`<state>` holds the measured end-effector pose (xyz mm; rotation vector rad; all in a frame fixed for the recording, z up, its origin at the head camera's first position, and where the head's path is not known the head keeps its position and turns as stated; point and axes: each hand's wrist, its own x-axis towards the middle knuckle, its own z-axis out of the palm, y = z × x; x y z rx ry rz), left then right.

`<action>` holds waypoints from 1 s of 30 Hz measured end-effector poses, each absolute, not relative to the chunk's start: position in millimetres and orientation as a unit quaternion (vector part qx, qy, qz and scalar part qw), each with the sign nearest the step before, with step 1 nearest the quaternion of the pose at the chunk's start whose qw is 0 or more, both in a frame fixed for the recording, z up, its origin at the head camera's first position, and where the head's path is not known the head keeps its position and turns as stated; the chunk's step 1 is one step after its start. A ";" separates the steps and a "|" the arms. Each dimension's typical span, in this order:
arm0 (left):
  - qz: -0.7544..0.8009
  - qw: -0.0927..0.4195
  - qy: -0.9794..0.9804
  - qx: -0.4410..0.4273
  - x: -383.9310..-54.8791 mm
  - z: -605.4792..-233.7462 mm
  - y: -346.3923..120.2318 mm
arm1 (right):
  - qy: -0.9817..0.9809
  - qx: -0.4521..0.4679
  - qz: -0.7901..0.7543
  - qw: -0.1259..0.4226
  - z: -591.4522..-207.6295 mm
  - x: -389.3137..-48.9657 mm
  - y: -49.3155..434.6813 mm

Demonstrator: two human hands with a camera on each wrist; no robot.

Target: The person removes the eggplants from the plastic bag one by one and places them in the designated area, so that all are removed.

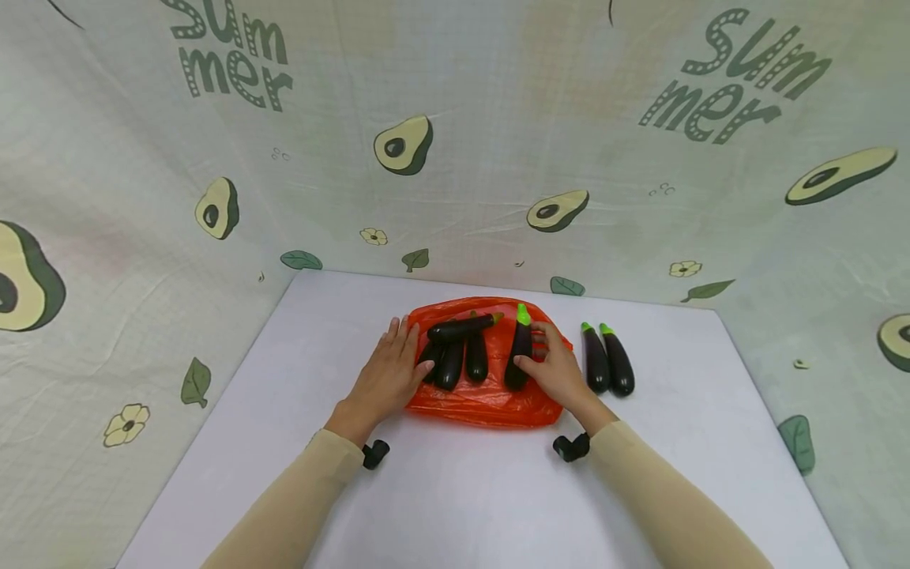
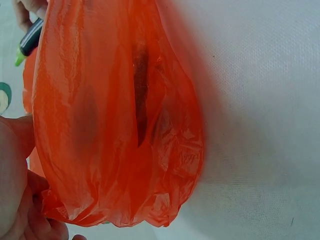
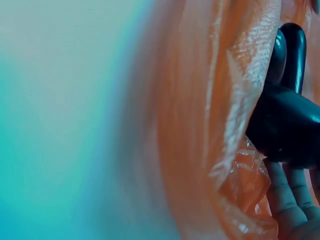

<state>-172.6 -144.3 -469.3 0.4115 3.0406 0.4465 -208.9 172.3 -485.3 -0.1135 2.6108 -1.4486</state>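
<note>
A red plastic bag [image 1: 490, 412] lies spread in the middle of the table, its mouth facing up. Several dark eggplants lie in its left part, one of them [image 1: 460, 327] crosswise over the others. At the bag's left edge rests my left hand [image 1: 387, 375], fingers extended along the plastic. My right hand [image 1: 558, 365] grips an eggplant [image 1: 521, 348] with a bright green cap between thumb and fingers, over the right part of the bag. That eggplant's dark body [image 3: 285, 125] shows large in the right wrist view, with fingers [image 3: 282, 192] beneath it.
Two more eggplants, a left one [image 1: 596, 365] and a right one [image 1: 618, 367], lie side by side on the white table [image 1: 455, 506], right of the bag. A cloth backdrop [image 1: 469, 174] printed with avocados rises behind the table and along its sides.
</note>
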 end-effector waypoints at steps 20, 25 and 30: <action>0.146 0.020 0.980 0.136 -171.2 -471.0 -144.9 | 0.877 -0.039 -0.478 0.032 -483.9 -196.2 182.3; 0.145 0.022 0.980 0.134 -170.9 -470.4 -144.8 | 0.877 -0.040 -0.479 0.027 -482.0 -194.1 183.2; 0.148 0.022 0.980 0.133 -170.7 -470.6 -144.9 | 0.877 -0.025 -0.479 0.027 -479.2 -192.6 183.8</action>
